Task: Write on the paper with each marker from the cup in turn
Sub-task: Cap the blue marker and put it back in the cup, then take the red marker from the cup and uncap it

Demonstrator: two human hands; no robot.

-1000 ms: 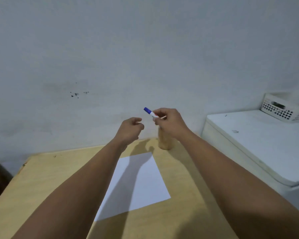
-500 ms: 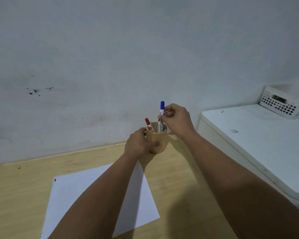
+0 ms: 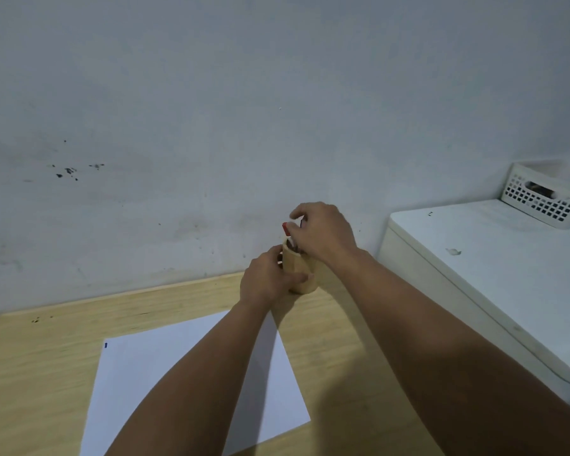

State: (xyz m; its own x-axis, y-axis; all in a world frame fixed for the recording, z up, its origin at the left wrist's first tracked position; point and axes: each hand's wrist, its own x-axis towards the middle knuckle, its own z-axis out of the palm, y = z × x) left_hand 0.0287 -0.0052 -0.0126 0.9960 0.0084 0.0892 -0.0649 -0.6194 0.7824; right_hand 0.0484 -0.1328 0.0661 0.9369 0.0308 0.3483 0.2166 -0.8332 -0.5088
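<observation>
A wooden cup [image 3: 298, 268] stands at the back of the wooden table [image 3: 40, 357], near the wall. My left hand [image 3: 265, 279] is wrapped around the cup's left side. My right hand [image 3: 321, 233] hovers over the cup's mouth, fingers pinched on a red-capped marker [image 3: 285, 229] whose cap pokes out to the left of them. The blue marker is hidden behind my right hand. A white sheet of paper [image 3: 152, 383] lies in front of the cup under my forearms, with a small blue mark [image 3: 105, 345] at its far left corner.
A white appliance top [image 3: 494, 258] stands to the right of the table, higher than it. A white perforated basket [image 3: 540, 200] sits on its far corner. A grey wall [image 3: 211, 126] runs directly behind the cup.
My right hand has lowered the blue marker into the cup and shifted onto the red-capped marker. My left hand moved from the air to grip the cup.
</observation>
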